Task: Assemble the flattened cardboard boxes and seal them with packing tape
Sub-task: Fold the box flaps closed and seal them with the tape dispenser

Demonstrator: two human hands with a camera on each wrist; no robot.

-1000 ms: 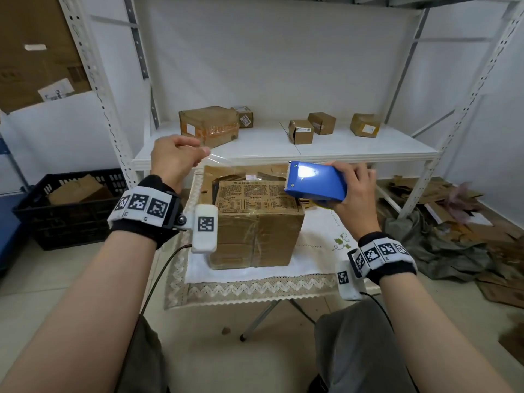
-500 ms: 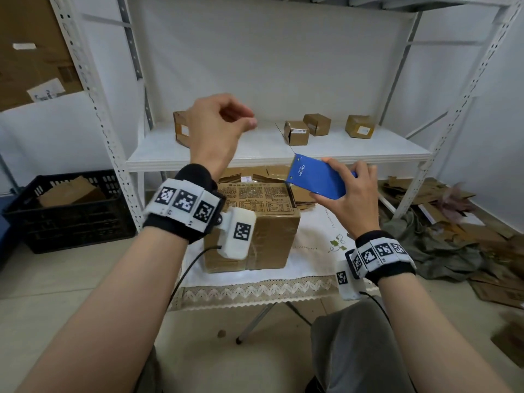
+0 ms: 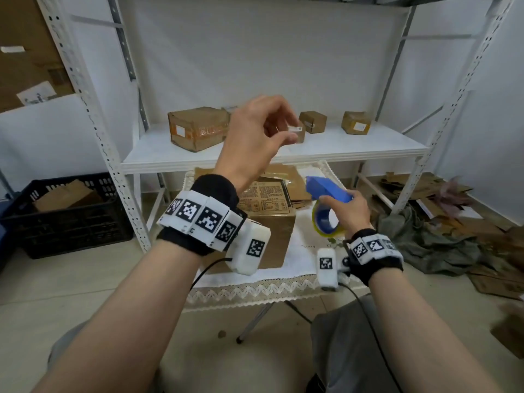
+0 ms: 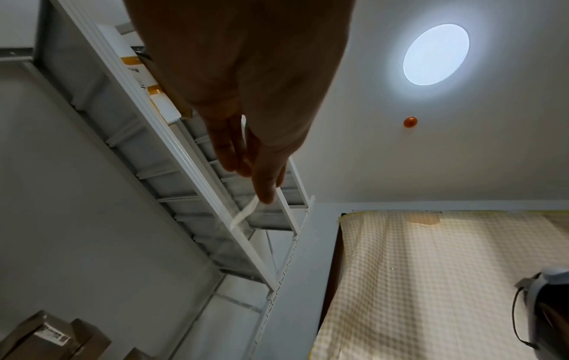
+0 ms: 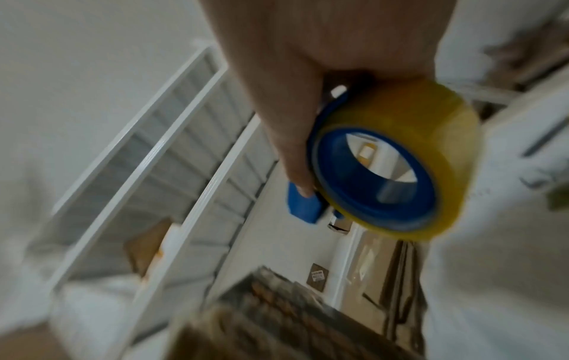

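A taped brown cardboard box (image 3: 269,222) with a printed top stands on the cloth-covered table (image 3: 300,256). More flattened cardboard (image 3: 286,177) lies behind it. My left hand (image 3: 292,133) is raised above the box, in front of the shelf, and pinches a short strip of clear tape (image 3: 295,127). In the left wrist view the tape strip (image 4: 243,214) dangles from my fingertips (image 4: 264,185). My right hand (image 3: 344,207) grips the blue tape dispenser (image 3: 326,188) to the right of the box, and its yellowish tape roll (image 3: 326,226) hangs below. The right wrist view shows the tape roll (image 5: 446,136) blurred.
The white metal shelf (image 3: 340,148) behind the table carries one large sealed box (image 3: 195,127) and several small ones. A black crate (image 3: 65,217) with cardboard sits on the floor at left. Flattened cardboard and cloth (image 3: 453,217) pile up on the floor at right.
My left hand rose and swung right, from beside the box up to shelf level, with the tape strip. My right hand lowered the dispenser beside the box and tilted it, so the roll shows.
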